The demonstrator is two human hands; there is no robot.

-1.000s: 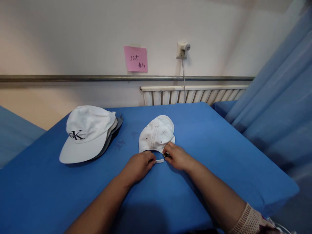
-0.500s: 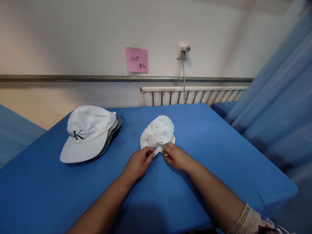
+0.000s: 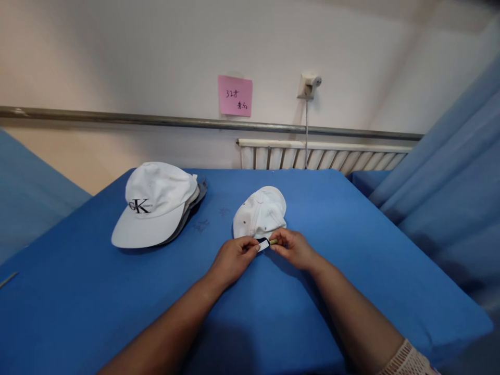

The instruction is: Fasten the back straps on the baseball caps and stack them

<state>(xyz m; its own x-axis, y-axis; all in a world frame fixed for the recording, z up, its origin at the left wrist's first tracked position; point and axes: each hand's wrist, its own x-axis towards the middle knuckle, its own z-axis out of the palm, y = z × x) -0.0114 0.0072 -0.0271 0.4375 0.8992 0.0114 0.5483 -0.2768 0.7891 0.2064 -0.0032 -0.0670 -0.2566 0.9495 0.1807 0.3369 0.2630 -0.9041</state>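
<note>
A white baseball cap (image 3: 258,212) lies in the middle of the blue-covered table, its brim on the far side and its back facing me. My left hand (image 3: 235,259) pinches the cap's white back strap (image 3: 264,245) between thumb and fingers. Opposite it, my right hand (image 3: 296,249) is closed in a pinch at the other side of the back opening. A small gold-coloured piece shows at its fingertips, too small to make out fully. Between the hands the dark inside of the opening is visible.
On the left sits a stack of caps, topped by a white cap (image 3: 158,192) with black lettering, with darker grey ones (image 3: 201,195) below. Behind the table (image 3: 351,291) are a radiator (image 3: 324,155), a metal rail (image 3: 187,122) and a wall socket (image 3: 308,87). Blue curtains (image 3: 449,182) hang at the right.
Both hands have shifted slightly at the cap's back. The strap now lies across a dark opening, and the right fingers have moved up onto its end. The whole view has swung a little left.
</note>
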